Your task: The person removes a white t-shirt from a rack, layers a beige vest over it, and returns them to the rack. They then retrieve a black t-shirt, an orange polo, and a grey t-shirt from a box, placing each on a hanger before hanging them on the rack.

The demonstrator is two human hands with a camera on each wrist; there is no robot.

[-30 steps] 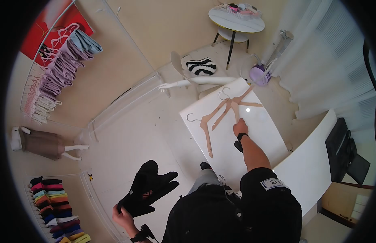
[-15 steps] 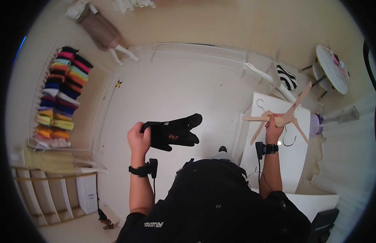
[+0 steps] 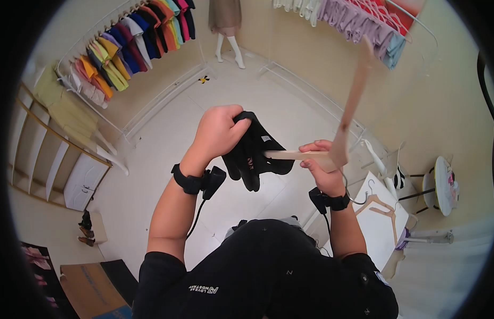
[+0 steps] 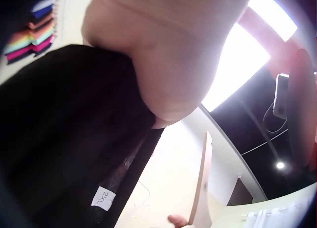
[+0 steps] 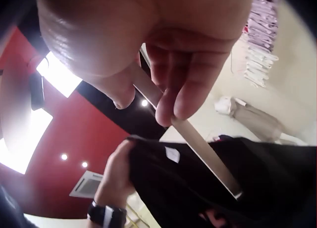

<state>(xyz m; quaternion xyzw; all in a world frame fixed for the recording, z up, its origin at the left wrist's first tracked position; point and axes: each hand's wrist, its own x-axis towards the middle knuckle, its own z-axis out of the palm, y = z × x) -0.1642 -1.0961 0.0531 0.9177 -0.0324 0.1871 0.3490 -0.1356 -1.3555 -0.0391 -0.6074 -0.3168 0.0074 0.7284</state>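
Observation:
My left hand grips a black shirt by its upper edge, and the cloth hangs down in folds. The shirt carries a white 2XL label, seen in the left wrist view, and a small reddish print. Between thumb and fingers my right hand holds a wooden hanger near its middle. One hanger arm points up and away; the other reaches left to the shirt. In the right wrist view that arm's tip lies against the black cloth, beyond the label. The metal hook hangs below the right hand.
To the right stands a white table with more wooden hangers on it. Racks of coloured shirts and lilac garments line the walls. A shelf cabinet is at left, and a cardboard box lies at lower left.
The right hand has lifted the hanger off the table and brought it left to the shirt. The left hand has raised the shirt in front of the body. The view has turned leftward.

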